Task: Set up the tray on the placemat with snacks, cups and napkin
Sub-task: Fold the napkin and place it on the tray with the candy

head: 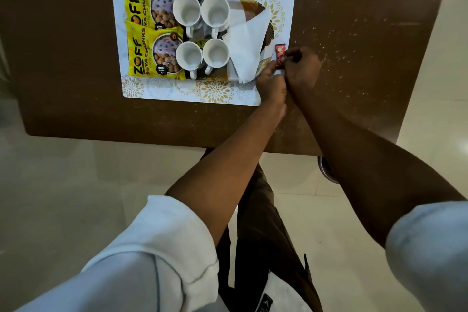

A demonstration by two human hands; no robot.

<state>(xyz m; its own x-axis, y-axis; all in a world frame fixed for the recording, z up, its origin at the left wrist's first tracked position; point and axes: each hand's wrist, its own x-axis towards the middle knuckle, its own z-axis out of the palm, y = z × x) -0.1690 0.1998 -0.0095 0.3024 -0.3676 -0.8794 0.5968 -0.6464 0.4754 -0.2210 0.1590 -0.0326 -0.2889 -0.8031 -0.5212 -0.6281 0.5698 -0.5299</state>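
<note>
A white placemat (162, 88) with gold flower prints lies on the brown table (76, 58). On it rests a gold-and-brown tray (268, 33), mostly covered. The tray carries two yellow snack packets (141, 53), several white cups (215, 54) and a folded white napkin (247, 43). A small red sachet (279, 52) stands at the placemat's right edge, beside the tray. My right hand (301, 68) pinches the sachet from the right. My left hand (271, 82) is curled right against it, its fingers at the sachet's lower end.
The table's near edge runs just below my forearms, with pale tiled floor beyond it. White specks dot the table to the right of the placemat. A round metal object (326, 172) shows under the table edge beside my right forearm.
</note>
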